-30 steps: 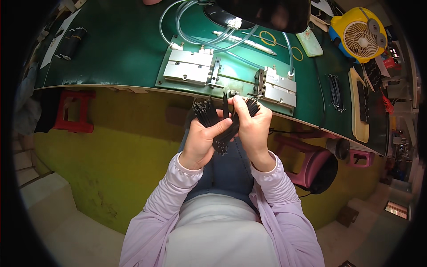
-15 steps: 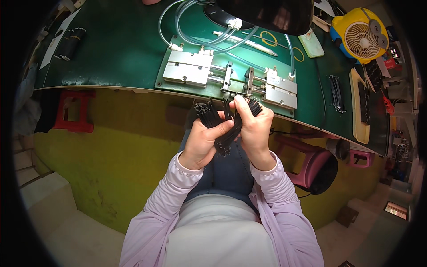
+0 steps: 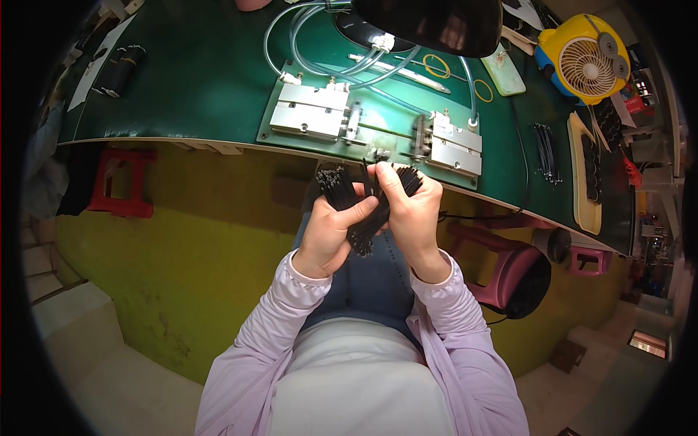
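Observation:
My left hand [image 3: 324, 229] is closed around a bundle of thin black cables [image 3: 336, 187] with small metal-looking tips. A second bundle of similar black cables [image 3: 409, 182] is gripped in my right hand [image 3: 416, 211], whose thumb and forefinger pinch at the upper end. The hands nearly touch, and the lower cable ends cross between them. Just beyond my fingers stands a bench fixture with a left silver pneumatic cylinder [image 3: 309, 110] and a right one [image 3: 456, 147]. Its left jaw [image 3: 352, 123] and right jaw [image 3: 421, 138] are apart and somewhat blurred.
A black lamp shade [image 3: 436, 25] overhangs the fixture, with clear air hoses [image 3: 294, 43] behind. To the right lie more black cables [image 3: 545, 154], a yellow tray [image 3: 582, 192] and a yellow fan [image 3: 587, 62]. A red stool [image 3: 123, 182] and a pink stool [image 3: 498, 265] stand below.
The fixture's two jaws have moved apart. My right hand has shifted slightly left, away from the jaws; both hands keep their hold on the cables.

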`<state>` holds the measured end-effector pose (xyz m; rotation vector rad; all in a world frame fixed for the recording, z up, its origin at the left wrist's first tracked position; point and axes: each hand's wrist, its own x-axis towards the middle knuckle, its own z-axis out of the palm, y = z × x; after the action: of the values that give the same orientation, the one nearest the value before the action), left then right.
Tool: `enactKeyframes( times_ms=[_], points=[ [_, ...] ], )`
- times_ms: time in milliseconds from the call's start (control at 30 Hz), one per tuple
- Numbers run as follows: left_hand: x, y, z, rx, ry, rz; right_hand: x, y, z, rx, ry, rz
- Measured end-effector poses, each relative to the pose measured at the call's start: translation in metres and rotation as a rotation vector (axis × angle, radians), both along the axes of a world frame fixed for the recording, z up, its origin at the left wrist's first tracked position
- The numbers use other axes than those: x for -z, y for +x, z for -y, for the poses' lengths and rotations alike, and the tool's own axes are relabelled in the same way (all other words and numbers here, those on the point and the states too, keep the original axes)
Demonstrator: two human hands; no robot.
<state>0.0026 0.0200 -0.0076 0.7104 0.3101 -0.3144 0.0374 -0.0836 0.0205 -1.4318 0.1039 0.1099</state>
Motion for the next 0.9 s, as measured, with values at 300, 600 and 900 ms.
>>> enactKeyframes(
  times_ms=[300,600,900],
  points=[
    [0.01,0.005,0.002,-0.027,-0.043,0.004,0.001,0.004,0.001,0.059,-0.033,-0.026],
    [0.004,0.007,0.002,0.013,-0.073,0.073,0.004,0.007,0.002,0.051,0.011,-0.047],
    [0.004,0.005,0.002,-0.016,-0.091,0.027,0.004,0.004,0.002,0.029,-0.013,-0.002]
  ],
)
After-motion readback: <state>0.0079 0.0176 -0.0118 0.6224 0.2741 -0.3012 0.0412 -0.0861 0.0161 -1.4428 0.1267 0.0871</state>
